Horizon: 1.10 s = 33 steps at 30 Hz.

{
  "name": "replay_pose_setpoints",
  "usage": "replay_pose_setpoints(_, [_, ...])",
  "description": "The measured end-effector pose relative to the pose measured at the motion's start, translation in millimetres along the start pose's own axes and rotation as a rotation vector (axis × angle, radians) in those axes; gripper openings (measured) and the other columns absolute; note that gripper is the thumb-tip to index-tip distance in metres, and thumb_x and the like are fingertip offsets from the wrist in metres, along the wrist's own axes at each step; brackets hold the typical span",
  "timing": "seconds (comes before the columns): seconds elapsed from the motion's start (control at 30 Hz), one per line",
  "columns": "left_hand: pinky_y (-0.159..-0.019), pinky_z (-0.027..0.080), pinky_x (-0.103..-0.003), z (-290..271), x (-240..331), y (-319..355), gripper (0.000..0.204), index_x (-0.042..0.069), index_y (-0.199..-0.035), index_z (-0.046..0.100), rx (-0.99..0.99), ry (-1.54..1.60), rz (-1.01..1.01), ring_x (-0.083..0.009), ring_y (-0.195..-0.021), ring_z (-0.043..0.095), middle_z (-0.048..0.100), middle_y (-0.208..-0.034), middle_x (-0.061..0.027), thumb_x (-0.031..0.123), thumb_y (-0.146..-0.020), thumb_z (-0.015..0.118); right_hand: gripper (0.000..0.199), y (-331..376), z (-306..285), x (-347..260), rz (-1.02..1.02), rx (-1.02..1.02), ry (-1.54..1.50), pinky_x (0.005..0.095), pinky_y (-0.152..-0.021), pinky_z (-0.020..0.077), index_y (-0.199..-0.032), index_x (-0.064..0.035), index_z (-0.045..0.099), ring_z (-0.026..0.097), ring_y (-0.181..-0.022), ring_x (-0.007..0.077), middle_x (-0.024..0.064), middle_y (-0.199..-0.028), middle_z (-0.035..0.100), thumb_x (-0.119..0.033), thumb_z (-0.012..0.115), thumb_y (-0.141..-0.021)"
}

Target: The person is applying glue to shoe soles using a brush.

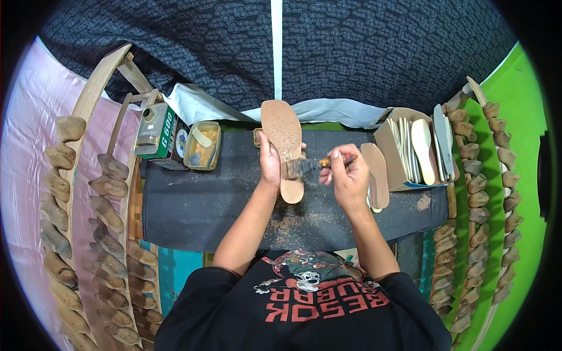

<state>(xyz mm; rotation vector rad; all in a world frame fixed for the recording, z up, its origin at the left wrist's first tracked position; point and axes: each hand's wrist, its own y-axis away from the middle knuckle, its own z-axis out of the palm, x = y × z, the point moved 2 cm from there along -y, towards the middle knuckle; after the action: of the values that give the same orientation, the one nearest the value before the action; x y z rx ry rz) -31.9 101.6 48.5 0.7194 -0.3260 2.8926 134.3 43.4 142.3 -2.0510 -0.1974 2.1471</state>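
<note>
My left hand [270, 162] grips a brown shoe insole [282, 126] by its edge, with the thumb on the left side and fingertips showing at the right. The insole stands lengthwise above the table, wide end away from me, its upper face dotted with crumbs. My right hand [350, 177] is closed round the handle of a brush [309, 166], dark with orange and red parts. The brush's head is smeared by motion and lies across the narrow middle of the insole.
Brown crumbs litter the dark table cloth [193, 205]. At the left stand a green can [158, 131] and a tub [202, 146] with a pale scraper-like piece. To the right, stacked insoles [377, 169] lie beside a box [386, 140] of insoles. Racks of wooden shoe lasts [108, 187] flank both sides.
</note>
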Motion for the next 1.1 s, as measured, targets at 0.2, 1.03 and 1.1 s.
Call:
replay_pose_setpoints(0.2, [-0.066, 0.061, -0.037, 30.0, -4.9, -1.6, 0.079, 0.006, -0.128, 0.056, 0.388, 0.098, 0.057, -0.0252, -0.077, 0.071, 0.07, -0.097, -0.0165, 0.072, -0.101, 0.022, 0.017, -20.0, 1.8, -0.9, -0.055, 0.051, -0.022, 0.0218, -0.053, 0.0525, -0.1, -0.0016, 0.059, 0.063, -0.058, 0.0073, 0.0042, -0.074, 0.064, -0.018, 0.059, -0.105])
replay_pose_setpoints(1.03, [-0.077, 0.06, -0.038, 13.7, -17.7, 13.4, 0.076, 0.009, -0.132, 0.057, 0.086, 0.071, -0.103, -0.024, -0.091, 0.071, 0.07, -0.109, -0.0105, 0.07, -0.103, 0.023, 0.006, -14.9, -18.9, -49.8, -0.406, -0.025, 0.499, 0.0257, -0.052, 0.0457, -0.092, -0.0015, 0.061, 0.057, -0.057, 0.0062, 0.0018, -0.066, 0.062, -0.005, 0.064, -0.095])
replay_pose_setpoints(1.1, [-0.078, 0.06, -0.038, 24.3, -17.1, 12.2, 0.075, 0.009, -0.133, 0.057, 0.04, 0.055, -0.078, -0.0239, -0.091, 0.071, 0.07, -0.109, -0.0101, 0.069, -0.103, 0.025, 0.006, -21.0, -23.5, -52.1, -0.484, -0.004, 0.528, 0.0266, -0.052, 0.0465, -0.093, -0.0015, 0.061, 0.058, -0.055, 0.0085, 0.004, -0.066, 0.063, -0.005, 0.066, -0.094])
